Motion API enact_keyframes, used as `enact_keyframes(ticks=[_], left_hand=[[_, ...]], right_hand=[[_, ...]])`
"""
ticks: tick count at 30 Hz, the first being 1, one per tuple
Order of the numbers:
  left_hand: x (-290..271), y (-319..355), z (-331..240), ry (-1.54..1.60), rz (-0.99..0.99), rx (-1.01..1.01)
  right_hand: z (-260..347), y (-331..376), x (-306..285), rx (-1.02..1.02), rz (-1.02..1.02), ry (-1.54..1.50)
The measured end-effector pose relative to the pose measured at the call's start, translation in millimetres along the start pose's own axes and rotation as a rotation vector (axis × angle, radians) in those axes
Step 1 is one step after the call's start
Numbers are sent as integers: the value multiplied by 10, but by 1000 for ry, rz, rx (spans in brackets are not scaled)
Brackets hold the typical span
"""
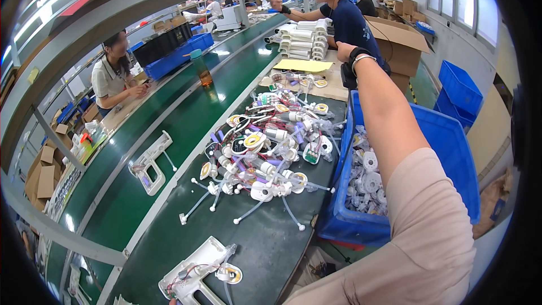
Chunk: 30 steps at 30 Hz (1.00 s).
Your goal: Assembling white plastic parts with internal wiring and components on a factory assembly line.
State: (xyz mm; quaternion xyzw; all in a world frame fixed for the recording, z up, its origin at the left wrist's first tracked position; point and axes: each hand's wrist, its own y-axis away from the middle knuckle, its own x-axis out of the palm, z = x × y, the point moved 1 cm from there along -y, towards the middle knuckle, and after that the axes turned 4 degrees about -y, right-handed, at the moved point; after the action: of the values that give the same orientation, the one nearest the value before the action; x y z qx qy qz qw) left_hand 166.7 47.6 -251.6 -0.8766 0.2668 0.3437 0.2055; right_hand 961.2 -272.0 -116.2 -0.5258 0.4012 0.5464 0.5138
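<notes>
My right arm reaches far forward, a black band and a pale bracelet at its wrist. My right hand (346, 51) looks closed, fingers curled, beside the co-worker in dark blue and close to a stack of white plastic shells (305, 39). I see nothing in it. Of my left hand (172, 301) only a fingertip shows at the lower edge, against a white handled plastic shell (195, 268) with wires inside. A round white part with a yellow ring (230, 274) lies beside that shell. Beyond is a heap of wired assemblies (265, 147) with clear tubes and purple pieces.
A blue crate (437, 135) of small white parts stands at the bench's right. Along the left runs a green conveyor (186, 135) carrying another white shell (152, 164) and a bottle (201, 68). Another person (116, 76) sits across it. An overhead beam (84, 28) spans the upper left.
</notes>
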Motion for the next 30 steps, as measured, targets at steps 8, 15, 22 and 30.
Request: enact_keyframes(ticks=[8,15,22,30], left_hand=[[5,-31,18,-16,13,26],[-5,-104,-120,-18,-12,67],[-23,5,-118,46,-103,34],[51,31,168,223,-65,-45]], right_hand=[[1349,996,-190,-782,137,112],[3286,4272,102,-1881,342,70],[3801,5516,770,-2240,324,-407],[3777,5594,1222,-2117,259,-429]])
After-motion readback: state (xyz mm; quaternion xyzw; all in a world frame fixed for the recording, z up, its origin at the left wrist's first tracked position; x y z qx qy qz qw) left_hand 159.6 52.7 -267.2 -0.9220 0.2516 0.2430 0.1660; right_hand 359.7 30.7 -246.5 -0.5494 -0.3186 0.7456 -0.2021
